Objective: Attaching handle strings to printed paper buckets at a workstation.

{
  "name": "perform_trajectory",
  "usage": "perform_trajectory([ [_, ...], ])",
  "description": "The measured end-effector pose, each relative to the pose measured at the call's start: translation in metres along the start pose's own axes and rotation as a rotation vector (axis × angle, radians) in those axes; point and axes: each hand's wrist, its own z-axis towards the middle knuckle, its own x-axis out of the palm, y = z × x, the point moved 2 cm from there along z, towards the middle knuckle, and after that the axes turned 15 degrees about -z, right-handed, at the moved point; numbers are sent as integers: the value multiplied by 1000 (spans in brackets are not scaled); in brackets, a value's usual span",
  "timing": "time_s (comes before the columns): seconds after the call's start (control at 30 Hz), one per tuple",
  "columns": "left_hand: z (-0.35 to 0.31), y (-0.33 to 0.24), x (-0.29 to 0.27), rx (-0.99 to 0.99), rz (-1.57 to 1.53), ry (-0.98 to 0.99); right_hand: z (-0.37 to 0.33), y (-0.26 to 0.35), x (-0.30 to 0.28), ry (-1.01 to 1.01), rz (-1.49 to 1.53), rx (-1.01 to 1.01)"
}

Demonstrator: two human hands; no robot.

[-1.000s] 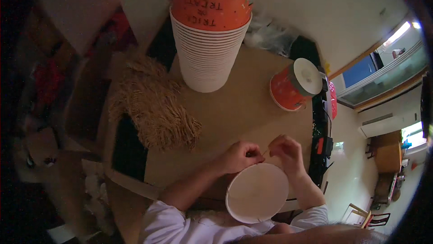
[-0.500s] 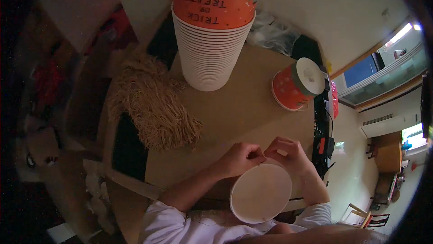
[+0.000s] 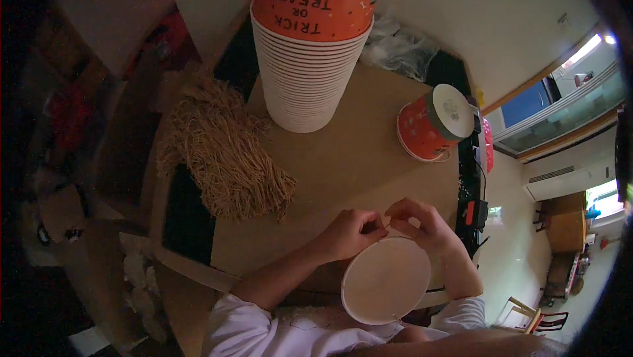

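White at 2 sleeves, pinches thin strand in left hand beside pale bucket, with grip unclear in right hand.

Whatever my left fingers and right fingers meet over is too small for me to make out. The round, white-lined paper bucket below them hides most of its outer wall from me. The tall stack of orange and white paper buckets runs off the upper edge, its top lost, and the dim red clutter far left blurs.
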Motion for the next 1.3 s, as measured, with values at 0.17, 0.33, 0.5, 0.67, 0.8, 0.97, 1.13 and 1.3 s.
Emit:
perform_trajectory([
  [0.17, 1, -2, -2, -107, 71, 69, 1, -4, 1, 22, -74, -36],
  [0.33, 0, 12, -11, -121, -234, -42, 2, -2, 2, 21, -165, -32],
  [0.5, -4, 0, -31, 118, -202, 77, 9, 1, 7, 29, -123, -16],
  [0.67, -3, -20, -30, 226, 73, 134, 22, -8, 13, 125, -46, 113],
  [0.8, -3, -9, -25, 307, 179, 115, 25, -3, 14, 132, -98, 100],
  [0.97, -3, -9, -18, 295, 221, 112, 20, 0, 16, 122, -83, 168],
  [1.13, -1, -3, -17, 160, 35, 54, 11, -1, 14, 35, -117, 137],
  [1.3, -1, 14, -12, -87, -436, 29, 4, 0, 15, -1, 5, 119],
])
